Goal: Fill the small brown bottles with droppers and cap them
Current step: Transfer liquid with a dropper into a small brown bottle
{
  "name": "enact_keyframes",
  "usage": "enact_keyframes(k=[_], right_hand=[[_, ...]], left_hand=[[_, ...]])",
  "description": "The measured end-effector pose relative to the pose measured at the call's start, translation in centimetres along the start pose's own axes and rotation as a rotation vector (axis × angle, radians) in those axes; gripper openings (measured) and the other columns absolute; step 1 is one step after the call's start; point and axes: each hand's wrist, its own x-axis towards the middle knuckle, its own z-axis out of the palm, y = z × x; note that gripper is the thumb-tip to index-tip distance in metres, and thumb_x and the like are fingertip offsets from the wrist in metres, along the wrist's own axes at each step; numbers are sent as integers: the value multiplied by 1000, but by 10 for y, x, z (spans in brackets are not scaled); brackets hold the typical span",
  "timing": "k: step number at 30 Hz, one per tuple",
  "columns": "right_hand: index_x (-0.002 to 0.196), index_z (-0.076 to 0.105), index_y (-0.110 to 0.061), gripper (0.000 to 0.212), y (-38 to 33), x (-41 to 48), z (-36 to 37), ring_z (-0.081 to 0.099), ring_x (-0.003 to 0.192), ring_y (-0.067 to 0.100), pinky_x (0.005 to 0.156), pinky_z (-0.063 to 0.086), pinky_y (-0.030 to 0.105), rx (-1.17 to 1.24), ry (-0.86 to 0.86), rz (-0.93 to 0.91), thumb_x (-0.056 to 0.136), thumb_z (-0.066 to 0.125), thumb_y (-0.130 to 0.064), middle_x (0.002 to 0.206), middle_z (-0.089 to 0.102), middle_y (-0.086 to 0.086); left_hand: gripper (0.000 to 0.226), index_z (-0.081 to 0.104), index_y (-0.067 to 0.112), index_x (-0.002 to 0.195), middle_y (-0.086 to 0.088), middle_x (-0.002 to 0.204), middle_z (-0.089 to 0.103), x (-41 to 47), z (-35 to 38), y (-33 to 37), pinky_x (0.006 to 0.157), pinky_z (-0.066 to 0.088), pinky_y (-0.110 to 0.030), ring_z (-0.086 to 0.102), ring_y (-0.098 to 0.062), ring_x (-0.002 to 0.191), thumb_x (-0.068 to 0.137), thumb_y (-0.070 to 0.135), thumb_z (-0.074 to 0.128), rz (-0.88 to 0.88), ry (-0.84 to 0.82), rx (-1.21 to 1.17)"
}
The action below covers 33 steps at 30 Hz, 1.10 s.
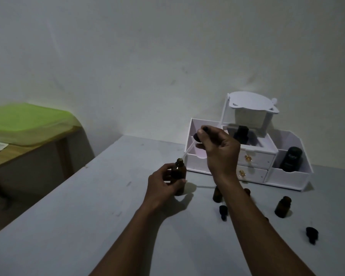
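Gripping an open brown bottle [179,174] upright on the tabletop [108,206], the left hand [163,184] has its fingers curled round it. The right hand [221,150] pinches a dropper [196,137] by the bulb, pipette tip slanting to the bottle mouth. Near right: small brown bottles [283,207] and loose dropper caps [312,237]. A white organizer [287,176] stands far right.

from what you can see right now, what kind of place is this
Probably a room at home, not a lab: a white drawer organiser on a plain grey table, a bare wall, a wooden side table.
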Motion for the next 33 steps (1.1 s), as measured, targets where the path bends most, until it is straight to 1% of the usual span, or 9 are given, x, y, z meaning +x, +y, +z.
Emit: enact_keyframes(k=[6, 11, 15, 17, 20, 22, 26, 30, 33], right_hand=[[108, 75, -12, 23, 7, 2, 9, 74, 87, 11, 80, 62, 37, -58, -56, 44, 88, 73, -22, 95, 77, 1], [104, 76, -8, 22, 20, -5, 18, 75, 81, 7, 82, 59, 25, -116, -189, 124, 86, 75, -20, 88, 78, 1], [99, 78, -14, 16, 32, -11, 17, 72, 79, 2, 72, 51, 7, -244, -267, 140, 85, 76, -22, 88, 77, -4], [100, 78, -15, 17, 35, -13, 17, 69, 81, -1, 69, 49, 5, -298, -296, 133, 86, 75, -24, 91, 76, -5], [100, 77, -16, 17, 36, -16, 18, 67, 82, -3, 68, 48, 4, -330, -297, 121, 86, 74, -26, 90, 74, -6], [99, 77, -15, 16, 36, -17, 18, 67, 80, -4, 68, 48, 4, -322, -286, 118, 86, 75, -25, 87, 73, -8], [96, 78, -15, 13, 36, -18, 20, 67, 77, -3, 68, 47, 2, -327, -267, 122, 86, 75, -23, 85, 72, -9], [92, 78, -14, 9, 36, -17, 23, 67, 75, -2, 66, 48, 3, -318, -243, 119, 85, 75, -19, 82, 73, -6], [90, 78, -12, 8, 35, -17, 25, 67, 73, -1, 66, 48, 4, -316, -229, 119, 85, 76, -17, 80, 73, -5]], left_hand=[[47, 61, 42, 110, 11, 108, 64, 1, 1, -2, 71, 52, -14, 63, -12, 99, 76, 20, 85, 9, 7, 42], [44, 63, 42, 109, 13, 104, 67, 0, -1, 0, 60, 52, -8, 65, -12, 97, 77, 20, 84, 31, 16, 37], [42, 64, 44, 104, 14, 107, 68, 0, 0, -3, 80, 62, -29, 68, -16, 99, 73, 25, 84, 17, 14, 27], [45, 65, 41, 109, 12, 109, 69, 0, 2, -3, 85, 61, -39, 68, -18, 100, 70, 30, 84, 8, 18, 40], [59, 65, 31, 117, 8, 111, 69, 0, 3, -1, 86, 61, -44, 68, -22, 100, 62, 37, 82, 7, 18, 53], [58, 63, 30, 119, 7, 112, 69, 0, 4, -1, 88, 60, -44, 68, -23, 101, 64, 35, 82, 4, 21, 66], [50, 63, 33, 115, 11, 110, 68, 0, 3, -4, 87, 60, -37, 67, -20, 100, 70, 30, 84, 5, 22, 67], [42, 61, 40, 104, 17, 103, 67, 0, 2, -3, 69, 57, -15, 67, -14, 94, 74, 24, 86, 20, 19, 62], [42, 60, 41, 103, 18, 102, 66, 0, 1, -4, 66, 54, -11, 66, -12, 94, 75, 22, 85, 30, 10, 78]])
